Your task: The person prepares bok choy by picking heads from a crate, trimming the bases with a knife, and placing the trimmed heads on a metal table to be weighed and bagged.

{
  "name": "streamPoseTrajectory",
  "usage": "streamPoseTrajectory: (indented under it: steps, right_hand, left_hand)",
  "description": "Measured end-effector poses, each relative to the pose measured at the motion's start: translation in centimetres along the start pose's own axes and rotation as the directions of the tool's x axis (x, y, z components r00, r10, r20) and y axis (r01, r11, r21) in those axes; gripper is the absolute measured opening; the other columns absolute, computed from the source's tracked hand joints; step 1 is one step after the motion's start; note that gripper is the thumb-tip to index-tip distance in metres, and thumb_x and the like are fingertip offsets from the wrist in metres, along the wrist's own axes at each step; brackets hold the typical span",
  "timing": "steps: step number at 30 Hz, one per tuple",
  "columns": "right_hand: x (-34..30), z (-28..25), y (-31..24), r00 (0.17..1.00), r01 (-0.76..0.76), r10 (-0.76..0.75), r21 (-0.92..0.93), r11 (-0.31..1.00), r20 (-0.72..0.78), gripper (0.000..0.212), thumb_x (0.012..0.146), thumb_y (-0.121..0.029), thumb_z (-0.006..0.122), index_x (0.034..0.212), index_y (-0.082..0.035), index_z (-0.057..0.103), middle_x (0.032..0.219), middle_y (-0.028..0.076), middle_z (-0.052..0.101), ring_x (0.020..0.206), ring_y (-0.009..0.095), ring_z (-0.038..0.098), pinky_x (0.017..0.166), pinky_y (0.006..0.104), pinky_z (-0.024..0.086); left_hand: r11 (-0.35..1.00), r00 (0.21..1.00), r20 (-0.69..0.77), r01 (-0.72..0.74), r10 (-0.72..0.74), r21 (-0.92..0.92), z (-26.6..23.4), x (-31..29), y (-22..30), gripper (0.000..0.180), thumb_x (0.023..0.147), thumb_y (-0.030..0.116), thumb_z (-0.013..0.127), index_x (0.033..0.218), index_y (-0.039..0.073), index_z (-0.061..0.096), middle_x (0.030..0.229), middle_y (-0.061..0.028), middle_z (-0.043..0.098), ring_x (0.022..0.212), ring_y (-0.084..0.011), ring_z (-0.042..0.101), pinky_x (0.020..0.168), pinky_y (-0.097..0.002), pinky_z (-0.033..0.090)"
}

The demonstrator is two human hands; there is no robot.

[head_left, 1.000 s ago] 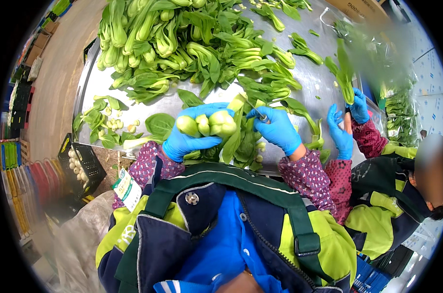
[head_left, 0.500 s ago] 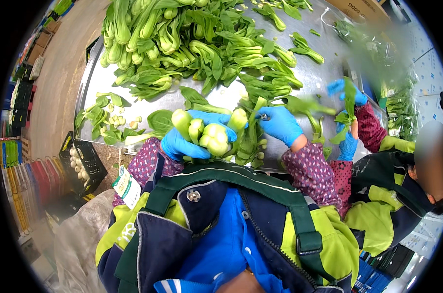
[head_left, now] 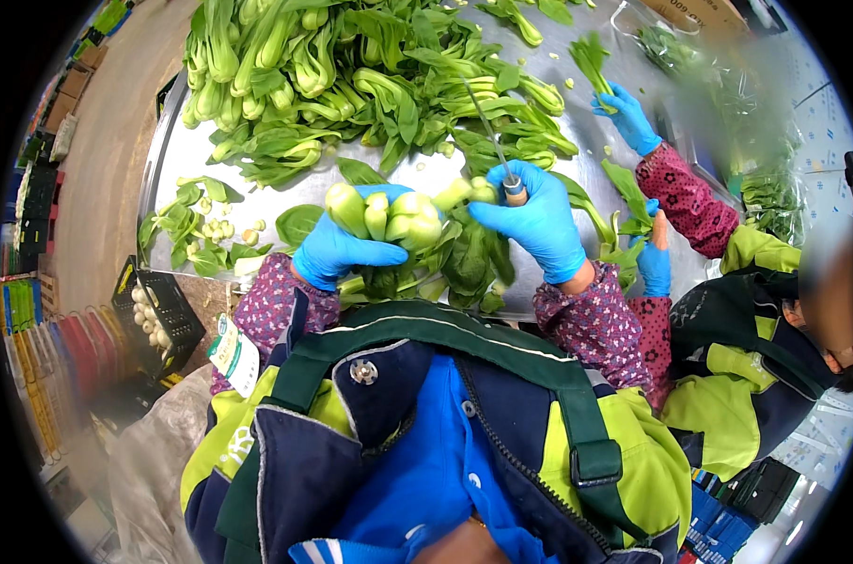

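Observation:
My left hand (head_left: 351, 246), in a blue glove, is closed around several heads of bok choy (head_left: 413, 220), their pale bases pointing up and their leaves hanging below. Close to its right, my gloved right hand (head_left: 537, 218) grips a knife (head_left: 514, 188) by its wooden handle, the thin blade pointing away from me. Another bok choy base (head_left: 483, 190) touches the right hand's fingers; whether they pinch it I cannot tell. Beyond both hands a large heap of bok choy (head_left: 351, 85) covers the metal table (head_left: 591, 141).
Trimmed leaves and stem ends (head_left: 221, 228) lie at the table's left edge. A black crate (head_left: 168, 310) with round white produce stands lower left. To my right a co-worker's gloved hand (head_left: 628, 117) holds a bok choy over the table. Bagged greens (head_left: 772, 202) stand far right.
My right hand has turned, so the knife blade now shows pointing away. The bases in my left hand have shifted slightly. The co-worker's far hand has moved outward with a bok choy.

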State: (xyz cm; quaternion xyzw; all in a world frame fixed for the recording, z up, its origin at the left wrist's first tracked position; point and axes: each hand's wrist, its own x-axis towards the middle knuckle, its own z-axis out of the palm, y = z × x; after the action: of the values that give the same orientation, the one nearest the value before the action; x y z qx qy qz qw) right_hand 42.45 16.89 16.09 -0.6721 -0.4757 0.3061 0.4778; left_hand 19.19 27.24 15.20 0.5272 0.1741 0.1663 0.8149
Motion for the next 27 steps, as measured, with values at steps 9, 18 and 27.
streamPoseTrajectory:
  steps: [9,18,27]
  right_hand:
    - [0.9,-1.0,-0.7,0.983,-0.182,0.182,0.274,0.944,0.024,0.03,0.071,-0.012,0.079,0.095,-0.003,0.063,0.086,0.001,0.065,0.075,0.005,0.058,0.066,0.0208,0.049]
    - [2.8,-1.7,1.7,0.96,-0.253,0.28,0.358,0.899,-0.024,0.023,0.083,-0.014,0.066,0.105,-0.005,0.064,0.087,0.002,0.067,0.054,0.001,0.05,0.046,0.0158,0.038]
    - [1.4,9.0,11.6,0.983,0.109,-0.067,-0.245,0.963,0.174,0.038,0.068,-0.023,0.077,0.1,-0.007,0.066,0.078,0.007,0.065,0.067,0.015,0.059,0.066,0.0289,0.05]
  left_hand:
    - [0.96,0.977,-0.093,-0.17,0.194,0.221,-1.9,-0.5,3.6,0.071,0.064,0.004,0.075,0.13,0.0,0.048,0.125,-0.0099,0.055,0.112,-0.0187,0.052,0.1,-0.0346,0.039]
    - [0.99,0.936,-0.324,-0.135,0.138,0.032,-4.9,-1.6,0.7,0.059,0.07,0.001,0.071,0.126,0.002,0.05,0.119,-0.0083,0.056,0.109,-0.0199,0.054,0.096,-0.0342,0.043]
    - [0.906,0.705,-0.598,-0.412,0.382,0.093,-9.8,-5.3,2.7,0.07,0.072,-0.008,0.059,0.138,0.002,0.036,0.126,-0.0155,0.053,0.118,-0.0279,0.051,0.098,-0.039,0.044]
